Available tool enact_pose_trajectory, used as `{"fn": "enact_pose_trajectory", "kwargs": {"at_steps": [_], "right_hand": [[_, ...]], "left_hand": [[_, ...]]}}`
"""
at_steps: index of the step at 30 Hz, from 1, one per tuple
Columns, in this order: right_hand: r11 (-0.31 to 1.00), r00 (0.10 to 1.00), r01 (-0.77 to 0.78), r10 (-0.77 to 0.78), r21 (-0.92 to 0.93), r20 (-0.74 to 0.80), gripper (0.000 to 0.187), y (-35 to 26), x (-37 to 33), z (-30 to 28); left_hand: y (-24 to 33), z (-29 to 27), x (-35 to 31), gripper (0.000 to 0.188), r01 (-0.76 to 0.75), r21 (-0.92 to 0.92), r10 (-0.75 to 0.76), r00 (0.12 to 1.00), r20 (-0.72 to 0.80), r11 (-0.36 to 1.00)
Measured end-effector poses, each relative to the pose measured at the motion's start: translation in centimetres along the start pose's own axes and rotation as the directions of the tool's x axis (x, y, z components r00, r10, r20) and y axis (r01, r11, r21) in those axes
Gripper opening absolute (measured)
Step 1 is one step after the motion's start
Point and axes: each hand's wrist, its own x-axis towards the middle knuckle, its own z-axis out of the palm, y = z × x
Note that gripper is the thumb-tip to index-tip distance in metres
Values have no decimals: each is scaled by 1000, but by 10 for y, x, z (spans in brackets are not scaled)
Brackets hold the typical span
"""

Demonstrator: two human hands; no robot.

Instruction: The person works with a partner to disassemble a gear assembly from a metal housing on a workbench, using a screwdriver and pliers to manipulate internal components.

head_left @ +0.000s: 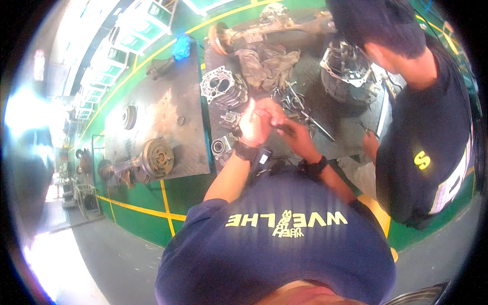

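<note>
Over the near edge of the metal workbench (328, 145), my left hand (255, 124) is raised, fingers curled toward my right hand. My right hand (297, 138) meets it, its fingertips drawn together beside the left fingers. Anything between them is too small or too hidden to name. Just beyond my left hand stands a metal gear housing (222, 86) with round bores. Smaller metal castings (221, 146) lie left of my left wrist. Several hand tools and a long thin rod (321, 126) are spread beyond my right hand.
A co-worker (422, 117) leans in at the right, one hand (370, 144) by the bench. Farther back are a large bell-shaped housing (345, 76), a brown cloth (267, 66) and a rusty axle (244, 36). Left, a second table (190, 132) bears an axle with a drum (158, 157).
</note>
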Motion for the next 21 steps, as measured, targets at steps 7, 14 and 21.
{"fn": "enact_pose_trajectory", "kwargs": {"at_steps": [7,14,21], "right_hand": [[990,998,-62,63,125,-7,34,14,-1,-11],[987,989,-147,146,-58,-22,31,6,-6,-36],[985,977,-127,144,114,-155,22,-10,-10,-68]], "left_hand": [[21,7,-5,38,66,694,-28,997,-66,717],[18,-51,-45,19,274,842,38,944,-328,465],[19,-88,-76,28,393,919,183,902,-391,30]]}}
